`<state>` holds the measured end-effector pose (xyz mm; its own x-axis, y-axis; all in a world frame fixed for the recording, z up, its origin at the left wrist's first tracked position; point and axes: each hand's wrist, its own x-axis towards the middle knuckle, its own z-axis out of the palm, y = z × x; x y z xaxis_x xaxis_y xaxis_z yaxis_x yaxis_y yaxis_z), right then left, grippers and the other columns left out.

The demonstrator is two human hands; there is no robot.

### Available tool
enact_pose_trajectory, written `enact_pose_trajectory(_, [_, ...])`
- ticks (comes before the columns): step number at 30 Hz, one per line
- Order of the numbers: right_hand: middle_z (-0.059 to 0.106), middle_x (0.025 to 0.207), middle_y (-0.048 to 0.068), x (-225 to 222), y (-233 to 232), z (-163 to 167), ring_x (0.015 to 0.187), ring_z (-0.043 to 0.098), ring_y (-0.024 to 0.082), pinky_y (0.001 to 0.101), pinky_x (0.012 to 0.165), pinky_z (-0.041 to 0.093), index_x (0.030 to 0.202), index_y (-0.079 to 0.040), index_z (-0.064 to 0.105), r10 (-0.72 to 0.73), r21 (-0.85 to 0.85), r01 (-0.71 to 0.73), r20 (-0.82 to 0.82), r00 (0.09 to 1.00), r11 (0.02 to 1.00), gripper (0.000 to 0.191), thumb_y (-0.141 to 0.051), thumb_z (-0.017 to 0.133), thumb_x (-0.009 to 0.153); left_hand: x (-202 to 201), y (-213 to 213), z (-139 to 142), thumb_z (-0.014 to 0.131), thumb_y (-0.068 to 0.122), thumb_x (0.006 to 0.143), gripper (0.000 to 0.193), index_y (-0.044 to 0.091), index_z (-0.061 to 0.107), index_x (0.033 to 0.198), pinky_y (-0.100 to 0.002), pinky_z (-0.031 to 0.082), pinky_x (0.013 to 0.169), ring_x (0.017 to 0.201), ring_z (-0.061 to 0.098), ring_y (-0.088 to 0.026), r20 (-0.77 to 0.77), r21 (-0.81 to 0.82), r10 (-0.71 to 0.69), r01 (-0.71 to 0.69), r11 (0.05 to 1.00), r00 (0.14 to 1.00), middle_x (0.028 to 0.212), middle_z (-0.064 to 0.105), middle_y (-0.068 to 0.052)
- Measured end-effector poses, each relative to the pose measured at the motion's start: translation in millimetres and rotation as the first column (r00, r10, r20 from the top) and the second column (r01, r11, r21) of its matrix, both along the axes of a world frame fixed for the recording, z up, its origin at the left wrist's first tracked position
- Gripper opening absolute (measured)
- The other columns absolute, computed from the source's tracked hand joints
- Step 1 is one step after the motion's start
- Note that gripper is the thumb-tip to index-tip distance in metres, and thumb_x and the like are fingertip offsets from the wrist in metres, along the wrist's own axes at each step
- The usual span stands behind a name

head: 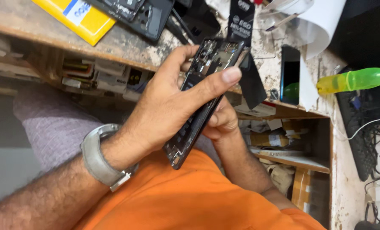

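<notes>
Black and stripped of its back cover, an opened phone [200, 91] sits tilted in the air above the person's lap, just in front of the worn bench edge [126, 51], its exposed inner frame and small parts facing the camera. The left hand [168, 106] wraps around it from the near side, thumb pressed flat across the upper part of the frame and fingers curled behind, so this hand grips the phone firmly. A grey wristband [98, 157] circles that wrist. The right hand [222, 121] is closed against the phone's far edge from below, its fingers folded in and touching the frame; most of it is hidden behind the phone.

Beneath both hands lies the person's orange garment [190, 196], with a greyish-purple cloth [49, 123] to the left of it. On the bench above, a yellow box [77, 17] lies near the left, beside dark phone shells [143, 15]. A black phone [290, 72] lies flat to the right of the hands, and a yellow-green plastic bottle [354, 80] lies on its side farther right, touching a black keyboard [362, 127]. Under the bench, open shelves [283, 145] hold small cartons and paper packets.
</notes>
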<state>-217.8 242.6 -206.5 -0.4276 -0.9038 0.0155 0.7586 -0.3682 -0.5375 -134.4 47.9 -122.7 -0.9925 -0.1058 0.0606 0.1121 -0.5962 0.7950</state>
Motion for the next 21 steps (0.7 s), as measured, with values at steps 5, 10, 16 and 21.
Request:
enact_pose_trajectory(5, [0.069, 0.120, 0.012, -6.8, -1.4, -5.8, 0.109, 0.070, 0.021, 0.0317, 0.093, 0.058, 0.145, 0.004, 0.048, -0.073, 0.093, 0.091, -0.187, 0.980, 0.991, 0.076, -0.009, 0.090, 0.083, -1.8, -2.3, -0.6, 0.071, 0.053, 0.088, 0.070, -0.004, 0.056, 0.126, -0.022, 0.059, 0.069, 0.083, 0.069, -0.008, -0.029, -0.260, 0.085, -0.090, 0.961, 0.996, 0.097, 0.068, -0.006])
enact_pose_trajectory(10, [0.056, 0.143, 0.010, -3.7, -15.3, -2.4, 0.133, 0.056, 0.021, 0.0362, 0.118, 0.048, 0.153, -0.001, 0.042, -0.263, 0.102, 0.418, -0.638, 0.724, 0.903, 0.092, -0.028, 0.095, 0.083, -4.0, -3.7, -6.6, 0.071, 0.061, 0.085, 0.076, -0.004, 0.060, 0.122, -0.027, 0.060, 0.081, 0.097, 0.070, -0.013, -0.050, -0.350, 0.087, -0.099, 0.932, 0.995, 0.108, 0.068, -0.011])
enact_pose_trajectory(16, [0.056, 0.141, 0.011, -3.4, -21.0, 1.3, 0.132, 0.056, 0.023, 0.0395, 0.116, 0.046, 0.150, 0.001, 0.043, -0.284, 0.142, 0.473, -0.639, 0.715, 0.870, 0.096, -0.032, 0.097, 0.078, -4.7, -3.8, -7.1, 0.073, 0.060, 0.084, 0.077, -0.003, 0.059, 0.124, -0.029, 0.061, 0.082, 0.099, 0.071, -0.014, -0.011, -0.381, 0.110, -0.106, 0.918, 0.994, 0.111, 0.067, -0.011])
enact_pose_trajectory(21, [0.058, 0.145, 0.012, -10.2, -12.1, 3.4, 0.134, 0.057, 0.025, 0.0370, 0.118, 0.045, 0.155, -0.001, 0.044, -0.125, 0.098, 0.166, -0.333, 0.935, 0.981, 0.096, -0.015, 0.095, 0.075, -3.4, -4.2, -9.2, 0.075, 0.051, 0.089, 0.068, -0.004, 0.060, 0.128, -0.027, 0.060, 0.087, 0.101, 0.070, -0.012, -0.037, -0.379, 0.113, -0.118, 0.918, 0.993, 0.112, 0.069, -0.009])
